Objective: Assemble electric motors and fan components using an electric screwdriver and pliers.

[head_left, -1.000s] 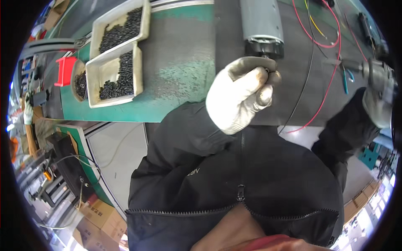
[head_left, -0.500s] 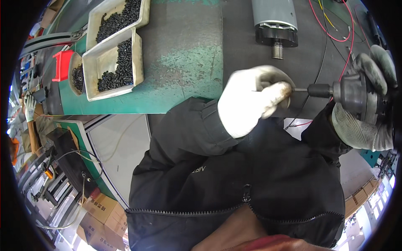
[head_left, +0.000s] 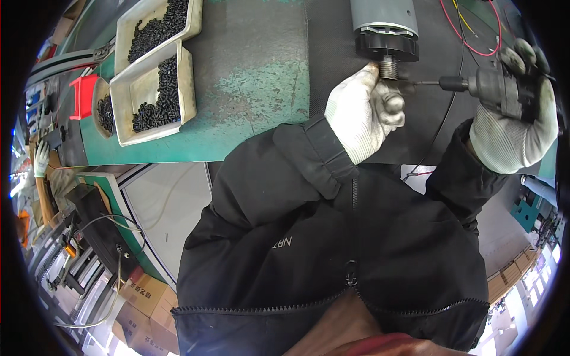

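Note:
A grey cylindrical motor [head_left: 385, 16] with a black end cap lies at the top, its threaded shaft [head_left: 388, 69] pointing toward me. My left hand [head_left: 361, 113], in a white glove, is right at the shaft, the fingers curled closed; whatever they pinch is hidden. At the right, my gloved right hand [head_left: 515, 137] grips a black power screwdriver [head_left: 497, 89]. The tool lies level, its thin bit [head_left: 424, 83] pointing left to beside the shaft and my left fingers. The bit's tip is blurred there.
Two whitish bins [head_left: 189, 89] of small black screws stand at the left on the green worktop [head_left: 255, 118]. Beside them are a small round bowl [head_left: 104, 110] of dark parts and a red bin [head_left: 84, 97]. Red and yellow wires [head_left: 475, 50] and a black cable trail at the upper right.
My left hand has moved up from the screwdriver's bit to the motor shaft. My right hand has raised the screwdriver, bringing its bit level with the shaft's end.

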A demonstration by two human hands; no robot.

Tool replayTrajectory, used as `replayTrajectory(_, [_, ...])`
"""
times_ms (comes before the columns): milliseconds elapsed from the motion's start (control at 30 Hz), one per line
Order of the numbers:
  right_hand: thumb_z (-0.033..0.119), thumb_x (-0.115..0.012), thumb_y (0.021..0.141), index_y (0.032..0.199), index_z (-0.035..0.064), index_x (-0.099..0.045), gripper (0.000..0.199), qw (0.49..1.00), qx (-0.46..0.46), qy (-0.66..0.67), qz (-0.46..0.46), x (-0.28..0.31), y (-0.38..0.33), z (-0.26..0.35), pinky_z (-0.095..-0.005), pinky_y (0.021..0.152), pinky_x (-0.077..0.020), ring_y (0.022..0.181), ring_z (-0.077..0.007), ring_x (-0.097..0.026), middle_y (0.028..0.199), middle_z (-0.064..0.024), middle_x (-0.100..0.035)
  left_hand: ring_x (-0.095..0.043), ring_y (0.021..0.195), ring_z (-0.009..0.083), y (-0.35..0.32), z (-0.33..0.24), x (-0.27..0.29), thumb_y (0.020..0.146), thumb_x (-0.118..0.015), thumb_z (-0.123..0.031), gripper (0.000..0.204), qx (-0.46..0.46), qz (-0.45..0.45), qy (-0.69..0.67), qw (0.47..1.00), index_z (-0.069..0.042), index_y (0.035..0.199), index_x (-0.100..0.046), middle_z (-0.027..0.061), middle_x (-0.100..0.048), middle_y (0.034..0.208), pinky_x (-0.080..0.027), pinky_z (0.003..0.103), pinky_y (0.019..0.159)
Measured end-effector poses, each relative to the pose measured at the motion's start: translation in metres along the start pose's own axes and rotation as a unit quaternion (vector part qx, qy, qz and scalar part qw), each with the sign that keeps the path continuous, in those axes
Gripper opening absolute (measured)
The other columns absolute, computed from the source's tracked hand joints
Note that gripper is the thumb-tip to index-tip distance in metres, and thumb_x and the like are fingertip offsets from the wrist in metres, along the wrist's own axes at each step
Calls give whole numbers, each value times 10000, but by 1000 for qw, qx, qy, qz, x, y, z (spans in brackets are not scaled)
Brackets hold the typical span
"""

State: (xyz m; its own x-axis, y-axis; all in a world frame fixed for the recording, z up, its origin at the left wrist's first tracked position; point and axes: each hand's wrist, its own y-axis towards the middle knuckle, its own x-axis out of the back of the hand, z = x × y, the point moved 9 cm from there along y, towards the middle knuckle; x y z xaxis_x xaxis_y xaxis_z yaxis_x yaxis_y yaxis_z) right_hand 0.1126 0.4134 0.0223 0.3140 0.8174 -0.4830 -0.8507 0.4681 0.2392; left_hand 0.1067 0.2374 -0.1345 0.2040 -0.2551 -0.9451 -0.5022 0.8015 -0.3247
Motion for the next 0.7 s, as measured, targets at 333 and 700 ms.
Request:
replayTrajectory(333, [146,-434,947,1234,-53,-436,349,986,6,133,98,-47,-7,-39,-532,672,-548,1018,-321,-565,1180,-236,-532,-499,705,78,1,-12,-2,996,-459,-238,167,-54,16,108,993,-83,993,-518,135,-591,1061,-432,209,583])
replayTrajectory(700, [122,-409,956,1254,-46,-421,342,981,-3,149,121,-43,-4,-40,-555,671,-560,1078,-372,-572,1223,-247,-517,-481,673,66,3,-13,-5,983,-496,-265,182,-62,11,167,984,-86,951,-507,116,-593,1024,-413,205,578])
